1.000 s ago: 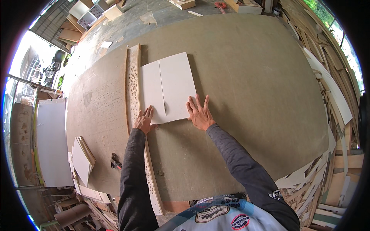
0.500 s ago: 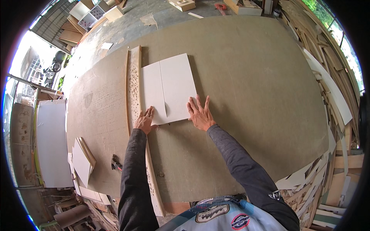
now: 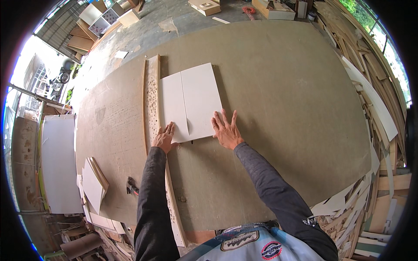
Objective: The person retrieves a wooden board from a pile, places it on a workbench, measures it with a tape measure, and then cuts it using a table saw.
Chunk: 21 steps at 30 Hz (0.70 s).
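Two white panels lie side by side on the large brownish-green worktable (image 3: pixel 296 95), a narrow left panel (image 3: pixel 172 100) and a wider right panel (image 3: pixel 201 98). A thin dark seam runs between them and widens slightly near the close end. Along the left panel's outer edge runs a long wooden strip (image 3: pixel 153 93) dotted with holes or specks. My left hand (image 3: pixel 163 138) rests on the near left corner of the left panel, fingers stretched out, beside the strip. At the near right corner of the right panel, my right hand (image 3: pixel 227 130) touches the edge with fingers spread.
A dark tool with a red part (image 3: pixel 132 186) lies left of my left forearm. White board pieces (image 3: pixel 95 182) are stacked at the table's left edge. Offcuts of wood (image 3: pixel 374 74) pile up along the right side. A wooden box (image 3: pixel 204 7) stands on the floor beyond.
Both hands and the panels keep their places on the table. The whole view has shifted slightly, with everything a little lower in the picture.
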Each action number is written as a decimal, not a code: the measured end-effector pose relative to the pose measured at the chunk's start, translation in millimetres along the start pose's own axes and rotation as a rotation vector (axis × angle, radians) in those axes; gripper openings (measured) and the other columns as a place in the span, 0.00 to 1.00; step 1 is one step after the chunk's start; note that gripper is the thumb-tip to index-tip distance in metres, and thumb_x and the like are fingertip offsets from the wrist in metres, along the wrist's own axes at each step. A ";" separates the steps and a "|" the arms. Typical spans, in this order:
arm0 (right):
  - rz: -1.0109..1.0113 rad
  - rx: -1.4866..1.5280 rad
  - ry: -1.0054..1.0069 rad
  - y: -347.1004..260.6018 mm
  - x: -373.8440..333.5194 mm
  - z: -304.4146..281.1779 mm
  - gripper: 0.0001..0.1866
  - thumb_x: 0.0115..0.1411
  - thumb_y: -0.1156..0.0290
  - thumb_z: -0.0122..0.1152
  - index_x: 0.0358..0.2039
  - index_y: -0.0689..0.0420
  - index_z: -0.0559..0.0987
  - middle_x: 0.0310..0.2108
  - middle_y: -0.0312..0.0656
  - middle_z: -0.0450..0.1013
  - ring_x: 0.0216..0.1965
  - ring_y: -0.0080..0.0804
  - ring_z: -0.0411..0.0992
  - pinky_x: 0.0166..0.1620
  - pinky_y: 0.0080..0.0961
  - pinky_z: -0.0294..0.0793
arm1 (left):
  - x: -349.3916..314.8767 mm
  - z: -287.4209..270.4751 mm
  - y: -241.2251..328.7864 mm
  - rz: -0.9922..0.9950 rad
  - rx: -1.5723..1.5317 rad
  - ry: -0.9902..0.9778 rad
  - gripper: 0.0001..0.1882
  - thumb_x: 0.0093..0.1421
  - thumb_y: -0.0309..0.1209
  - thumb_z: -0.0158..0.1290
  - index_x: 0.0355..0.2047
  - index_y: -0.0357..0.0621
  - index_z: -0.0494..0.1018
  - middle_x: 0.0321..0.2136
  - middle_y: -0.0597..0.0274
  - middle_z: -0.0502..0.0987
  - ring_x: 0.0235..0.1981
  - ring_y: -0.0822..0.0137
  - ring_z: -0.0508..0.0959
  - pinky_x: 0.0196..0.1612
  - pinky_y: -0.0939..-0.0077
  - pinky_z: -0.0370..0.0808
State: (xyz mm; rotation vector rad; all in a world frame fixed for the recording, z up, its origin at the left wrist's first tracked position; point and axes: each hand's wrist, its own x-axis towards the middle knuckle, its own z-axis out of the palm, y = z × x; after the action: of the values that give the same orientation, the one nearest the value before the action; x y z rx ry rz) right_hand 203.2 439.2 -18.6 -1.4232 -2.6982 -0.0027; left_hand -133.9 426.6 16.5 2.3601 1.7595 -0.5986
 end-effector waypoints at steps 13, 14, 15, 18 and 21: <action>0.008 0.008 0.018 1.7 2.0 3.6 0.39 0.68 0.45 0.53 0.72 0.56 0.63 0.77 0.48 0.49 0.77 0.61 0.43 0.67 0.88 0.39 | 4.7 1.4 -2.6 -0.003 0.011 -0.008 0.57 0.58 0.51 0.66 0.75 0.35 0.46 0.77 0.54 0.50 0.77 0.58 0.52 0.77 0.55 0.51; 0.008 0.008 0.023 1.8 2.2 3.9 0.39 0.68 0.45 0.53 0.72 0.56 0.64 0.77 0.48 0.49 0.77 0.61 0.43 0.67 0.87 0.40 | 5.2 1.8 -3.2 -0.002 0.008 -0.008 0.57 0.58 0.51 0.66 0.75 0.35 0.46 0.77 0.54 0.50 0.77 0.58 0.52 0.77 0.55 0.51; 0.008 0.007 0.027 1.8 2.0 4.1 0.39 0.68 0.45 0.54 0.72 0.56 0.64 0.77 0.48 0.49 0.77 0.61 0.43 0.67 0.87 0.40 | 5.5 2.4 -3.6 0.000 0.006 -0.008 0.57 0.58 0.51 0.66 0.75 0.35 0.46 0.77 0.53 0.50 0.77 0.57 0.52 0.78 0.55 0.51; 0.009 0.004 0.028 2.1 2.8 1.2 0.39 0.68 0.45 0.54 0.72 0.56 0.64 0.77 0.48 0.49 0.77 0.61 0.43 0.67 0.87 0.40 | 6.2 3.7 -5.4 0.004 -0.002 0.007 0.57 0.58 0.51 0.66 0.75 0.35 0.46 0.77 0.53 0.50 0.77 0.57 0.52 0.78 0.55 0.50; 0.015 0.017 0.032 3.4 1.2 2.7 0.39 0.68 0.45 0.54 0.72 0.56 0.63 0.78 0.48 0.48 0.77 0.61 0.42 0.67 0.87 0.39 | 7.9 5.2 -5.3 0.012 -0.019 0.018 0.57 0.58 0.50 0.66 0.75 0.35 0.46 0.77 0.52 0.50 0.77 0.56 0.52 0.78 0.54 0.50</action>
State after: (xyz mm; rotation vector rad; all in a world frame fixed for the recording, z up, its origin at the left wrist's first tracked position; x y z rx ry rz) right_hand 205.1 442.3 -21.3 -1.4258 -2.6553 -0.0010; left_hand -138.2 433.5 9.3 2.3683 1.7496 -0.5585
